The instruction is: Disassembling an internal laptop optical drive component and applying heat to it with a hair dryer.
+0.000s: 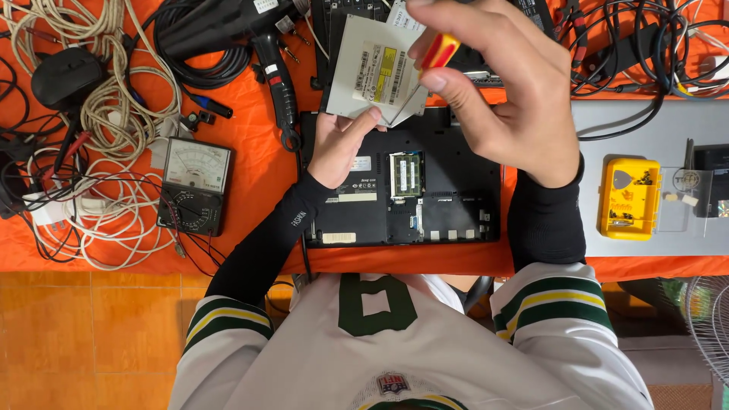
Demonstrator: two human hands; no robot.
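Above the left hand (339,146), optical drive (372,72).

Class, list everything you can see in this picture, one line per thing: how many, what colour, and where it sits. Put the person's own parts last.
Laptop: one, black, upside down at table centre, base open.
Drive: one, silver, flat, held above the laptop's far edge.
Screwdriver: one, red and yellow handle, tip at the drive.
Meter: one, black with pale dial, left of the laptop.
Cables: many, white and black, piled far left.
Mouse: one, black, among the cables.
Parts box: one, yellow, on a grey panel, right.
Tablecloth: one, orange.
Left hand: grip on the drive's lower edge.
Right hand: grip on the screwdriver.
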